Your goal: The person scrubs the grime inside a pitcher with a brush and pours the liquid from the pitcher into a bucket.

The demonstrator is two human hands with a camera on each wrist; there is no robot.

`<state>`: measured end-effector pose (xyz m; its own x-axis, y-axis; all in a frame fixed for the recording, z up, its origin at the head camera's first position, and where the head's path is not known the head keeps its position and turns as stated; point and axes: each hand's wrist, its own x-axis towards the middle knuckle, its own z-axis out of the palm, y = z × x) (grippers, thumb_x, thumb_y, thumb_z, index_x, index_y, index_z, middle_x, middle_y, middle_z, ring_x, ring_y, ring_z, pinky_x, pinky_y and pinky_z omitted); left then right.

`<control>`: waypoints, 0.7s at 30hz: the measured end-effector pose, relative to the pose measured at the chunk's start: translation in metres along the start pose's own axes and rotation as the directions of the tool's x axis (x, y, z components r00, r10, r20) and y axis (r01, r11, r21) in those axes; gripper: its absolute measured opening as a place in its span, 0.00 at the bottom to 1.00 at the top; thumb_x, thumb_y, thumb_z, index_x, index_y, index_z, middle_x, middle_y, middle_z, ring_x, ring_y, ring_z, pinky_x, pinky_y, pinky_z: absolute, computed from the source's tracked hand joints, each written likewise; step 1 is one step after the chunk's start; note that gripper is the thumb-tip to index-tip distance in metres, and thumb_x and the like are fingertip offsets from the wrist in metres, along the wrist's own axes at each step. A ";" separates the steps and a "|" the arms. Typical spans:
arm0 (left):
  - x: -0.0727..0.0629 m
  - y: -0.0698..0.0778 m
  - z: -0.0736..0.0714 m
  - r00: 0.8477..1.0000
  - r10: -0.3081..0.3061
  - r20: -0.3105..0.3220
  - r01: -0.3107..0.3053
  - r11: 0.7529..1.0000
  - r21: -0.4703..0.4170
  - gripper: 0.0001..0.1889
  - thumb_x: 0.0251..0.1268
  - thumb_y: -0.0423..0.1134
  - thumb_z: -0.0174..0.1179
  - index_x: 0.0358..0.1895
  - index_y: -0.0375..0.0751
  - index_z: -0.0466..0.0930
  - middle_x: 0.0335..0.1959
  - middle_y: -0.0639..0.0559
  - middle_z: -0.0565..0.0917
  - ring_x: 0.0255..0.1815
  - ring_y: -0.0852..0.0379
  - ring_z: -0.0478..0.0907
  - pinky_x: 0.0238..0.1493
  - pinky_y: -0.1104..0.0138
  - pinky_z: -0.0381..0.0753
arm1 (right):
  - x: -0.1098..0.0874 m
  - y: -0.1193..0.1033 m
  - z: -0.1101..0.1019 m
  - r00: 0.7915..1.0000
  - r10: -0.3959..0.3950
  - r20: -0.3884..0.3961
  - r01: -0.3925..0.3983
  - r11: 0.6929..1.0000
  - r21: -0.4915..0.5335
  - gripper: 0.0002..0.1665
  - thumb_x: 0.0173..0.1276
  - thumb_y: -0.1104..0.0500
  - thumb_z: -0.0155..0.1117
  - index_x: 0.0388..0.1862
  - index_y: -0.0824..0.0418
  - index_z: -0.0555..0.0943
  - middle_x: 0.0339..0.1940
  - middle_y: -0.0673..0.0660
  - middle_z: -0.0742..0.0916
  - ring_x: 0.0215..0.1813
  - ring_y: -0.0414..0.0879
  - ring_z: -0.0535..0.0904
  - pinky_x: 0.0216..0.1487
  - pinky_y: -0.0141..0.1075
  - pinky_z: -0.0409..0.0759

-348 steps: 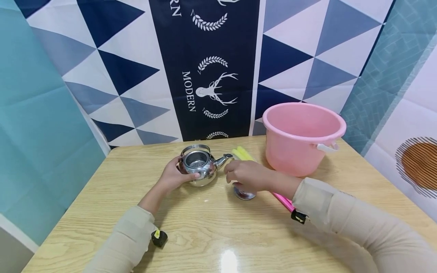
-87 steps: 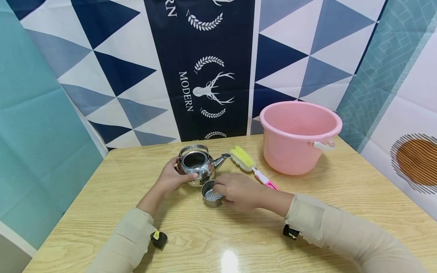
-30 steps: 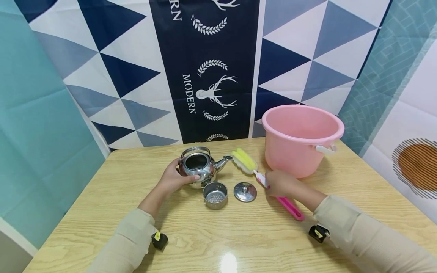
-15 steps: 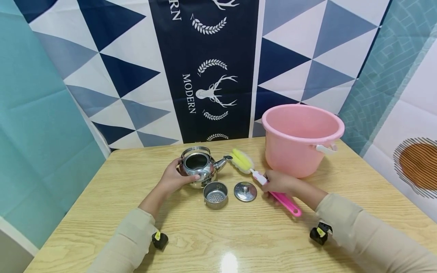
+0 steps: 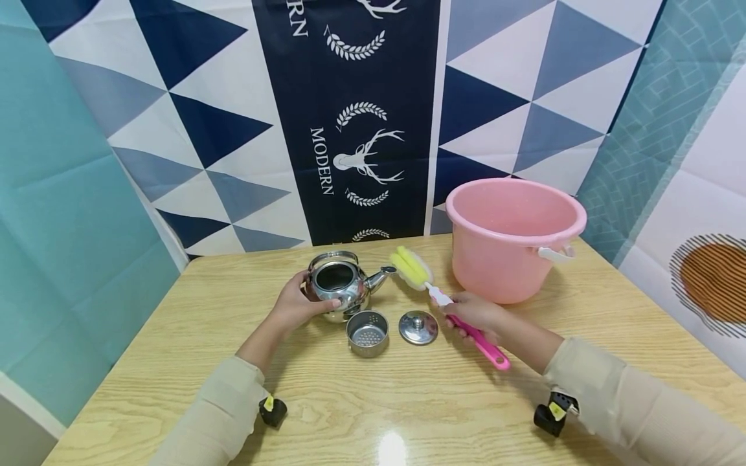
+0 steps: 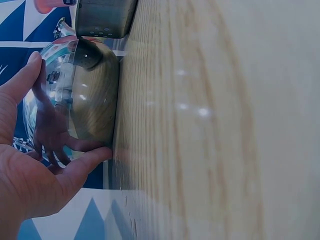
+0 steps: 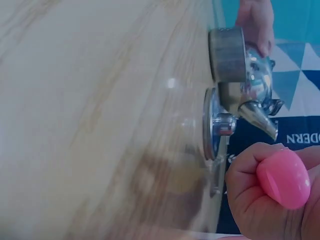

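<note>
My left hand (image 5: 294, 304) grips the side of a shiny steel teapot (image 5: 353, 298), thumb in front. The pot stands upright on the table with its top uncovered and its spout pointing right. In the left wrist view my thumb and fingers spread around the pot's rounded body (image 6: 95, 95). My right hand (image 5: 480, 316) holds the pink and white handle of a sponge bottle brush (image 5: 412, 269), its yellow and white head near the spout. The handle's pink end (image 7: 285, 178) sticks out of my fist. Between the hands lie a perforated steel strainer (image 5: 368, 335) and a knobbed lid (image 5: 418, 328).
A pink bucket (image 5: 501, 268) with a white handle grip stands at the back right, just behind my right hand. Patterned cloth (image 5: 361, 155) hangs behind the wooden table (image 5: 326, 401), and teal cloth (image 5: 81, 246) borders the left.
Earlier the strainer sat inside the teapot; my right hand set it on the table beside the lid. That hand then moved right, grasped the brush handle and shifted the brush slightly.
</note>
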<state>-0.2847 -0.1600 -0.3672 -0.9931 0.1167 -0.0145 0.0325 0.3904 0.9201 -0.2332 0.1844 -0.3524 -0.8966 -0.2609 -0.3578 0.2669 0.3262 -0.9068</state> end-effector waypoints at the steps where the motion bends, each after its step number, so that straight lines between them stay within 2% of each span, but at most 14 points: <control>1: 0.000 0.000 0.000 1.000 0.001 0.000 -0.001 1.000 -0.002 0.50 0.46 0.44 0.79 0.73 0.39 0.58 0.67 0.39 0.67 0.65 0.43 0.66 0.66 0.50 0.65 | -0.002 -0.002 0.000 1.000 -0.012 -0.003 0.012 1.000 -0.002 0.11 0.75 0.62 0.47 0.49 0.69 0.66 0.23 0.53 0.75 0.19 0.39 0.65 0.18 0.27 0.66; 3: 0.000 -0.001 0.000 1.000 0.001 -0.001 -0.001 1.000 -0.004 0.50 0.46 0.43 0.79 0.73 0.39 0.58 0.67 0.39 0.67 0.65 0.43 0.66 0.66 0.50 0.65 | -0.006 -0.006 0.001 0.999 -0.034 -0.010 0.034 0.999 -0.010 0.12 0.76 0.61 0.48 0.50 0.70 0.67 0.23 0.53 0.75 0.19 0.39 0.65 0.18 0.28 0.67; 8: 0.001 0.000 0.001 1.000 0.008 0.003 -0.008 1.000 -0.011 0.50 0.46 0.43 0.79 0.73 0.37 0.58 0.67 0.39 0.67 0.66 0.44 0.66 0.66 0.51 0.65 | -0.013 -0.018 -0.003 0.997 -0.071 -0.027 0.070 0.997 -0.044 0.09 0.76 0.60 0.49 0.43 0.68 0.68 0.22 0.52 0.75 0.18 0.38 0.65 0.18 0.28 0.66; 11: 0.001 0.000 0.001 1.000 0.013 0.004 -0.013 1.000 -0.009 0.50 0.47 0.42 0.78 0.73 0.37 0.58 0.67 0.39 0.67 0.66 0.44 0.65 0.67 0.50 0.64 | -0.016 -0.028 -0.006 0.996 -0.090 -0.013 0.089 0.995 -0.037 0.08 0.77 0.60 0.48 0.40 0.65 0.67 0.22 0.51 0.73 0.18 0.38 0.64 0.17 0.27 0.64; 14: 0.001 0.000 0.001 1.000 0.013 0.004 -0.012 1.000 -0.006 0.50 0.47 0.42 0.78 0.73 0.37 0.58 0.67 0.39 0.67 0.66 0.45 0.65 0.67 0.50 0.64 | -0.020 -0.040 -0.009 0.993 -0.114 0.013 0.115 0.991 -0.062 0.08 0.78 0.60 0.47 0.42 0.66 0.66 0.23 0.52 0.73 0.18 0.38 0.64 0.17 0.27 0.63; 17: 0.000 -0.001 0.000 1.000 0.017 0.007 -0.017 1.000 -0.011 0.50 0.47 0.42 0.78 0.73 0.36 0.58 0.67 0.39 0.67 0.66 0.45 0.66 0.67 0.51 0.64 | -0.024 -0.052 -0.011 0.987 -0.157 0.028 0.160 0.977 -0.139 0.10 0.78 0.59 0.48 0.45 0.68 0.68 0.23 0.53 0.74 0.18 0.40 0.65 0.18 0.28 0.64; 21: 0.000 -0.002 0.000 1.000 0.023 0.007 -0.023 1.000 -0.020 0.49 0.48 0.42 0.78 0.72 0.37 0.58 0.66 0.39 0.68 0.64 0.45 0.67 0.66 0.51 0.65 | -0.026 -0.063 -0.009 0.975 -0.220 0.037 0.222 0.933 -0.284 0.10 0.78 0.59 0.49 0.44 0.67 0.71 0.23 0.55 0.74 0.18 0.42 0.65 0.17 0.29 0.64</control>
<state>-0.2850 -0.1611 -0.3692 -0.9913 0.1319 0.0044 0.0533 0.3696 0.9277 -0.2294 0.1789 -0.2841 -0.9195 -0.3602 -0.1572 -0.0503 0.5045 -0.8619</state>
